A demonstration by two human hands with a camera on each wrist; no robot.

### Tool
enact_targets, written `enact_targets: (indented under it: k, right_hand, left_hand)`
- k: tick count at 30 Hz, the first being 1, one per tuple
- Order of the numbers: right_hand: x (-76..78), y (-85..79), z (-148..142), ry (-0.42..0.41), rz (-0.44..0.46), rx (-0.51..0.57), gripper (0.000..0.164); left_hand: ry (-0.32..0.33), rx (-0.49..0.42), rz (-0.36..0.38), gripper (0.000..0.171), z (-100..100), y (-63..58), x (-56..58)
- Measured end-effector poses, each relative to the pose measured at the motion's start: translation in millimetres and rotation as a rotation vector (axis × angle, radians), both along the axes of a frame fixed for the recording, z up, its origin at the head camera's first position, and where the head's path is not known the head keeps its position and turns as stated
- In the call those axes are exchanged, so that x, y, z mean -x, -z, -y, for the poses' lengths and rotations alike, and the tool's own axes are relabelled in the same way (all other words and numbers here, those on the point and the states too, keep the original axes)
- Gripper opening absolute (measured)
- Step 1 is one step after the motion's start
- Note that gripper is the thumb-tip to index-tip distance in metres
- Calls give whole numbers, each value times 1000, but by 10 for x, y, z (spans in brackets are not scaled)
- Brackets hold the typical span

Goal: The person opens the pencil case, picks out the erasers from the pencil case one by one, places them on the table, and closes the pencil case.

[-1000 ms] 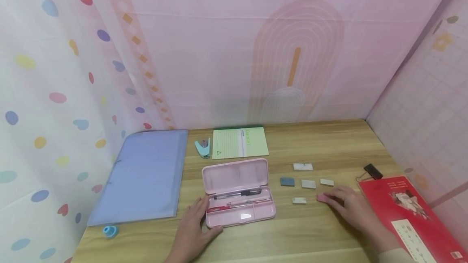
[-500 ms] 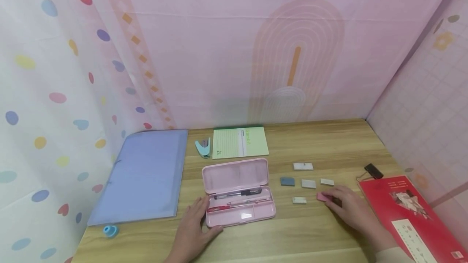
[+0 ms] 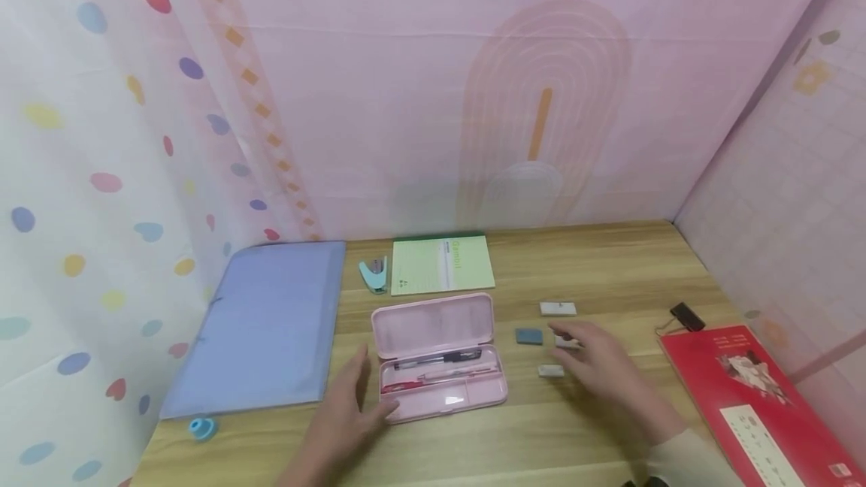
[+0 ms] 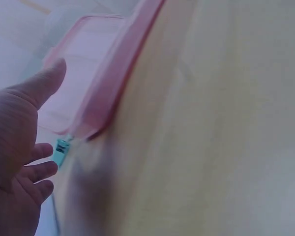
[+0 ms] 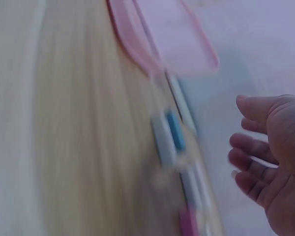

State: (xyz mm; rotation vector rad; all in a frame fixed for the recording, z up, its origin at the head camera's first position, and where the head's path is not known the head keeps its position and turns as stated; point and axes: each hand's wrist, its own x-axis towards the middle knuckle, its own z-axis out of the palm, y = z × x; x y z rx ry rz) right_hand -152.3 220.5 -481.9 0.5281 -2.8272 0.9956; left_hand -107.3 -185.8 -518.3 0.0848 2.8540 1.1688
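The pink pencil case (image 3: 433, 328) lies with its lid raised, a black pen (image 3: 463, 356) and a red pen (image 3: 402, 387) among the pens inside. At its left end my left hand (image 3: 338, 408) hovers, fingers relaxed and thumb apart; the left wrist view shows nothing in it. My right hand (image 3: 598, 363) is above the erasers, fingers loosely bent around no object. Around its fingertips are a blue eraser (image 3: 529, 336), a white eraser (image 3: 551, 371) and another white eraser (image 3: 558, 309) behind. A pink eraser (image 5: 189, 222) lies on the table in the right wrist view, hidden by my hand in the head view.
A blue folder (image 3: 264, 322) lies at the left, with a small blue cap-like piece (image 3: 202, 428) before it. A light blue stapler (image 3: 374, 275) and a green notebook (image 3: 443, 265) are at the back. At the right are a red book (image 3: 751, 378) and a black binder clip (image 3: 687, 317).
My right hand has let go of the pink eraser and moved left over the other erasers. My left hand has come away from the pencil case, shifting slightly left.
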Motion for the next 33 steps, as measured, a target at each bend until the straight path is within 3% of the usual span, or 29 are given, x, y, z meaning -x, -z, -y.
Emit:
enact_targets:
  k: [3, 6, 15, 20, 24, 29, 33]
  right_hand:
    - [60, -53, 247, -33, 112, 34, 51]
    - [127, -69, 463, -58, 168, 40, 61]
    - [304, -31, 777, -88, 168, -15, 78]
    - [319, -43, 810, -86, 173, -32, 78]
    - [299, -79, 812, -80, 177, -19, 76]
    - [233, -166, 784, -106, 111, 7, 69]
    - [155, -231, 745, -166, 23, 4, 61]
  left_hand:
    - [0, 3, -4, 109, 10, -85, 85]
    - [1, 27, -17, 109, -9, -152, 163]
    - [38, 64, -113, 114, -80, -185, 301]
    - [55, 87, -116, 111, -73, -167, 308]
    - [58, 104, -139, 108, -72, -219, 304]
    - [70, 132, -170, 102, -80, -358, 246]
    - [124, 179, -235, 96, -86, -445, 158]
